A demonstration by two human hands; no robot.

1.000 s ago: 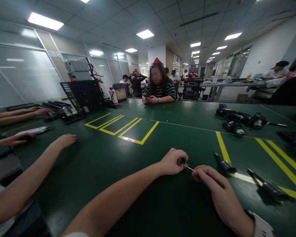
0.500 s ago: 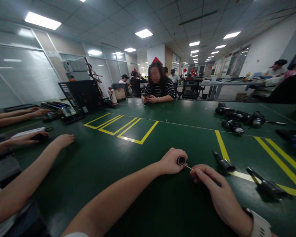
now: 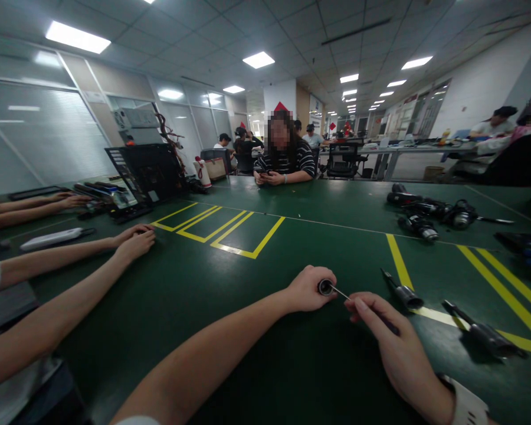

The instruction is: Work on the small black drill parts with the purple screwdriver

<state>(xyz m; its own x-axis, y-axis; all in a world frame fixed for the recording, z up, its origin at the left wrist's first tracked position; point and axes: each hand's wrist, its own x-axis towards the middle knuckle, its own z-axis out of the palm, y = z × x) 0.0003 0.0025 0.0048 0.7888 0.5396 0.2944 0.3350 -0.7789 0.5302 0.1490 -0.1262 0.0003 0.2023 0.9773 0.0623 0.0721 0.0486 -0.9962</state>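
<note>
My left hand (image 3: 310, 289) is wrapped round a dark cylindrical part (image 3: 324, 287), its round open end facing me. In my right hand (image 3: 380, 324) a thin metal-shafted tool (image 3: 341, 293) is pinched, its dark handle partly hidden in the palm. The shaft reaches to the opening of the cylindrical part; its tip is hidden there. Right of my hands, a dark cup-ended part (image 3: 407, 296) lies across yellow tape, and a second such part (image 3: 489, 339) lies nearer the right edge.
Several black tools (image 3: 433, 209) lie at the back right of the green table (image 3: 194, 354). Another person's hands (image 3: 137, 241) rest at the left, near a white power strip (image 3: 52, 238). A person in stripes (image 3: 285, 153) sits opposite with a phone.
My right hand and the thin tool have shifted slightly to the right. My left hand stays put. At the left, the neighbour's hands have come together farther along the table.
</note>
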